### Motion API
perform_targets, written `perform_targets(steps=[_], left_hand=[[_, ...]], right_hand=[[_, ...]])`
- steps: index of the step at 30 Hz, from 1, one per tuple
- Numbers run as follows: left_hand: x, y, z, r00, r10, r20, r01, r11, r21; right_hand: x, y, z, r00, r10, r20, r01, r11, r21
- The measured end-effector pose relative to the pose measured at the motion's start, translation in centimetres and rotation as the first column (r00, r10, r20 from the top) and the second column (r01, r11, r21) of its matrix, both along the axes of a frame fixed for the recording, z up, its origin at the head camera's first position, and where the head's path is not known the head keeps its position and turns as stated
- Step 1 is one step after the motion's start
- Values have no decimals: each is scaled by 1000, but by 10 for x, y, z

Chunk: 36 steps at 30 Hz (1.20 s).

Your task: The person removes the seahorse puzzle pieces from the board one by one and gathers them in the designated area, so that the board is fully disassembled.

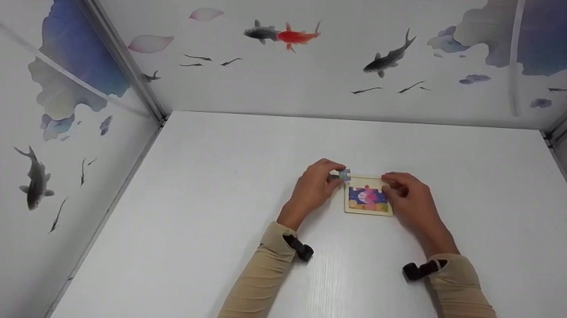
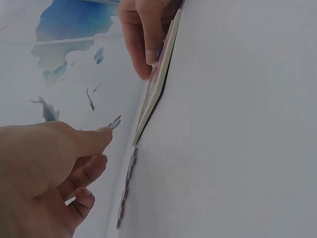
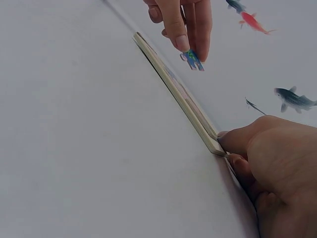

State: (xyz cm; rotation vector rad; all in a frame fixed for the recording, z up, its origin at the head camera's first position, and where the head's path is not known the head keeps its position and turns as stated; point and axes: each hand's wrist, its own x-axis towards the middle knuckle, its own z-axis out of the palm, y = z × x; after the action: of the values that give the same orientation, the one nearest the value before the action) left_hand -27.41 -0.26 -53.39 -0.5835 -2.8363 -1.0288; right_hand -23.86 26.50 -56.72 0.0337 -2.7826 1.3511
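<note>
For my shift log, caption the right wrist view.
Left hand pinches a blue puzzle piece; right hand holds the puzzle tray by its corner.

The head view is bright, with pale glare on the table [image 1: 328,287] nearer the wearer than the left hand [image 1: 312,186]; both wrist views are dimmer, greyer.

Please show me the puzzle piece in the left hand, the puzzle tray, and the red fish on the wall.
Puzzle piece [image 3: 192,60]: right wrist view, its printed face.
Puzzle tray [image 1: 368,213]: head view, its near rim.
Red fish [image 1: 295,37]: head view, its body.
</note>
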Motion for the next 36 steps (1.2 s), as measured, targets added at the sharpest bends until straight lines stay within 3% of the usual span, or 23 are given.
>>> perform_targets(steps=[14, 22, 30, 36], left_hand=[[-3, -60, -5, 998, 54, 10, -55, 992, 111], [-5, -87, -12, 995, 67, 70, -78, 981, 175], [-4, -97, -20, 990, 10, 138, -38, 979, 198], [-4, -94, -19, 990, 28, 139, -48, 988, 145]], right_hand=[[-2, 1, -2, 999, 22, -44, -21, 1000, 2], [-1, 1, -2, 999, 18, -38, -19, 1000, -9], [0, 2, -1, 999, 16, -47, -16, 1000, 3], [0, 1, -1, 999, 20, -35, -20, 1000, -8]])
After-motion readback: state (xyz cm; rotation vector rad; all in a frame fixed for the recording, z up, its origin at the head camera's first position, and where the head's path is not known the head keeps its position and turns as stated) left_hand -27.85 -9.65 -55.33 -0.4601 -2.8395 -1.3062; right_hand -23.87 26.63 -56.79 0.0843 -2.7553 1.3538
